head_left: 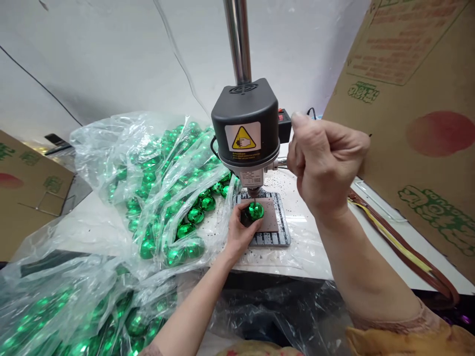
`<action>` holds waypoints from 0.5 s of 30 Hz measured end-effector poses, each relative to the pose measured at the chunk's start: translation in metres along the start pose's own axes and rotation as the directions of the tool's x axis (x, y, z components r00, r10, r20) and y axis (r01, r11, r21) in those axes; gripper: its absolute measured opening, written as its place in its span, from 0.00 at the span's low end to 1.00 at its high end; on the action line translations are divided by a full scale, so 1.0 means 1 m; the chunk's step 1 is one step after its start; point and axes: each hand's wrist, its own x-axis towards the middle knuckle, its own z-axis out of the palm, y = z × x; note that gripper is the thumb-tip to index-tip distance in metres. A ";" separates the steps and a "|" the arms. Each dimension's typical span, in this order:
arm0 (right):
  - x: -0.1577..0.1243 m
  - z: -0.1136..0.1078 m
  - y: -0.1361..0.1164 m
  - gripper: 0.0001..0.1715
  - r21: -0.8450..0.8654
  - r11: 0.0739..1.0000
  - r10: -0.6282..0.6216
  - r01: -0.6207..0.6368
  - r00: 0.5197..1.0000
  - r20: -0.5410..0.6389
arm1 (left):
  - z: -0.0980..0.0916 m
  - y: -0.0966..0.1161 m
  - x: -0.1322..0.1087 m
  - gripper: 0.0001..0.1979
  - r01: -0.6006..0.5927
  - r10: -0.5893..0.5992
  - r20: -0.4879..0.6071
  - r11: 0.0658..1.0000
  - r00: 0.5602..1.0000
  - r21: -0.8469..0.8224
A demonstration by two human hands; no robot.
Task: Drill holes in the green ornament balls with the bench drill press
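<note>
My left hand (240, 228) holds a shiny green ball (256, 211) between thumb and fingers, on a flat board (270, 217) over the slotted metal base (284, 232) of a small drill press (245, 113). The chuck (254, 191) is right above the ball, its bit at the ball's top. Raised at the right side of the drill head, my right hand (326, 160) is closed with its fingers curled. It is beside the silver lever shaft (282, 162); what lies inside the fingers is hidden.
Clear plastic bags of green balls lie left of the press (196, 214) and at the lower left (137, 321). Cardboard boxes stand at the right (415, 123) and far left (29, 193). A brown and yellow strap (393, 240) runs along the right. Dark shavings dot the table.
</note>
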 end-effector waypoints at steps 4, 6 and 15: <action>0.005 0.000 0.000 0.31 -0.057 0.998 -0.005 0.008 0.999 0.047 | -0.014 0.019 -0.039 0.22 -0.214 0.193 0.141 0.964 0.971 0.159; 0.004 -0.001 0.000 0.32 -0.036 0.999 0.023 -0.022 0.999 0.027 | -0.023 0.022 -0.068 0.24 -0.389 0.309 0.379 0.908 0.872 0.156; 0.002 -0.001 0.000 0.30 0.031 0.998 0.046 -0.045 0.999 -0.016 | -0.060 -0.002 -0.112 0.25 -0.747 0.459 0.654 0.614 0.602 0.257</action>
